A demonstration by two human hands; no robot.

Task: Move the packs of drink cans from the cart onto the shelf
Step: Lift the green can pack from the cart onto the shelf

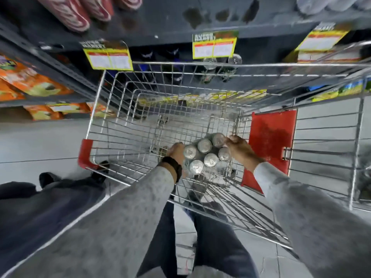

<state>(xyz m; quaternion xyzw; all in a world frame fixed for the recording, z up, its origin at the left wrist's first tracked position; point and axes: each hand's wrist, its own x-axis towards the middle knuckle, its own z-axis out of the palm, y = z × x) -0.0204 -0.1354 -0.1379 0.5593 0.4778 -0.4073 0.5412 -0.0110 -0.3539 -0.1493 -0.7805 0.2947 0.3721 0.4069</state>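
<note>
Left hand, right hand gripping shrink-wrapped six-pack, wire cart

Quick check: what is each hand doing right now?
Left hand: closed on the left side of the six-pack of cans.
Right hand: closed on the pack's right side, inside the cart.

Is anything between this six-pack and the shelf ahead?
Yes. The six-pack, held by the left hand and right hand, sits inside the cart; its front wire wall stands before the shelf, so lift over it.
</note>
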